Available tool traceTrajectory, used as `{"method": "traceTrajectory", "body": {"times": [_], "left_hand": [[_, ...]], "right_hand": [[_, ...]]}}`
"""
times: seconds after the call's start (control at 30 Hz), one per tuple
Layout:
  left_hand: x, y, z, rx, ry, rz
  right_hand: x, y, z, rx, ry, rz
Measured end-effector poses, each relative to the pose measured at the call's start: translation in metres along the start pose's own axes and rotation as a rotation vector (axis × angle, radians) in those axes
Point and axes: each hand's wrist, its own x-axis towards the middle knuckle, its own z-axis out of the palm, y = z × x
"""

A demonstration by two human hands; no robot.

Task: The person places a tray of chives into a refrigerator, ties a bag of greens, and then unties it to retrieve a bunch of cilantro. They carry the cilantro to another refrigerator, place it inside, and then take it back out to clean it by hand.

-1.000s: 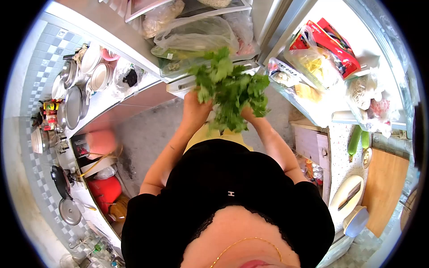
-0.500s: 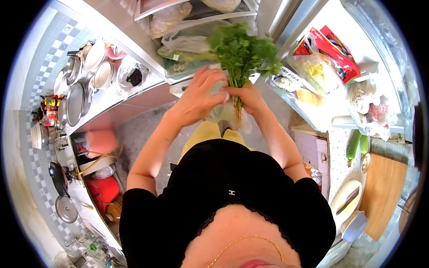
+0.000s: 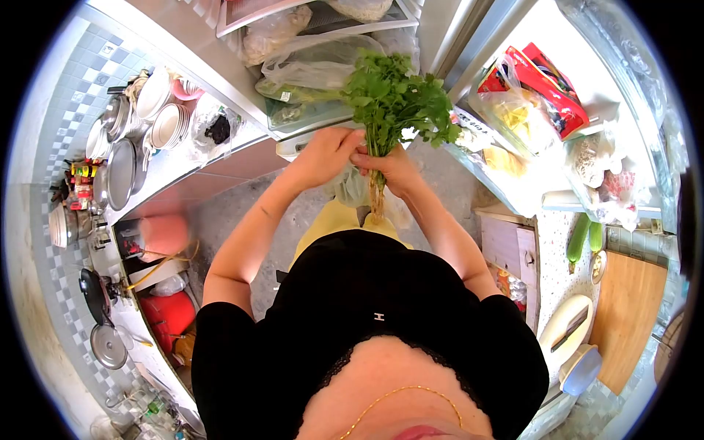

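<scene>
A bunch of coriander stands upright before me, its leaves up and its pale roots pointing down at my body. My right hand is closed round the stems. Close beside it, my left hand has its fingers drawn together and meets the right hand's fingertips. A thin, pale plastic bag hangs below the left hand, which seems to grip its top; the exact hold is hidden.
Ahead is an open fridge with bagged food and a lower drawer. Its door shelves at right hold packets. Dishes sit on the left counter; cucumbers, a cutting board and a knife lie right.
The coriander has come slightly lower and nearer to me. My left hand's spread fingers have closed together, and the plastic bag now hangs lower, beneath that hand.
</scene>
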Motion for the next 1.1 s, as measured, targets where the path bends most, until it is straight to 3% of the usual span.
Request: {"method": "traceTrajectory", "body": {"times": [0.07,0.13,0.17,0.23,0.3,0.33,0.4,0.5,0.63,0.7,0.83,0.9,0.97,1.03,1.07,1.1], "left_hand": [[0.002,-0.001,-0.014,-0.172,-0.134,-0.259],[-0.006,0.001,-0.010,-0.201,-0.046,-0.214],[-0.008,0.002,-0.008,-0.228,0.037,-0.162],[-0.008,0.001,-0.006,-0.207,0.001,-0.184],[-0.017,0.001,0.006,-0.374,0.196,-0.086],[-0.018,-0.007,0.015,-0.375,0.191,-0.085],[-0.022,-0.027,0.033,-0.432,0.207,0.083],[-0.024,-0.030,0.036,-0.477,0.252,-0.030],[-0.022,-0.024,0.032,-0.316,0.261,-0.051],[-0.019,-0.025,0.033,-0.067,0.197,0.131],[-0.010,-0.067,0.027,-0.015,0.110,0.159],[-0.008,-0.060,0.010,-0.567,-0.122,-0.063],[-0.012,-0.046,0.009,-0.521,-0.053,-0.054],[-0.015,-0.045,-0.007,-0.842,-0.132,-0.224],[-0.012,-0.051,-0.009,-0.983,-0.337,-0.143],[-0.015,-0.065,-0.003,-0.962,-0.214,-0.104]], "right_hand": [[0.002,0.003,-0.002,-0.013,0.029,-0.004],[0.005,0.000,-0.010,0.068,0.114,0.053],[0.005,0.000,-0.013,0.069,0.115,0.056],[0.005,0.000,-0.018,0.168,0.129,0.084],[0.007,-0.002,-0.021,0.186,0.130,0.081],[0.008,-0.006,-0.024,0.229,0.081,0.100],[0.011,-0.010,-0.026,0.262,0.027,0.128],[0.013,-0.019,-0.025,0.193,-0.046,0.134],[0.005,-0.035,-0.019,0.038,-0.134,0.084],[0.008,-0.025,-0.021,0.006,-0.019,0.029],[0.011,-0.029,-0.035,0.092,0.051,0.043],[0.007,-0.038,-0.042,-0.240,-0.139,0.007],[0.006,-0.038,-0.045,-0.231,-0.162,0.013],[0.002,-0.044,-0.043,-0.990,-0.191,-0.390],[-0.001,-0.047,-0.038,-1.105,-0.198,-0.461],[-0.013,-0.063,-0.013,-0.874,-0.101,-0.313]]}}
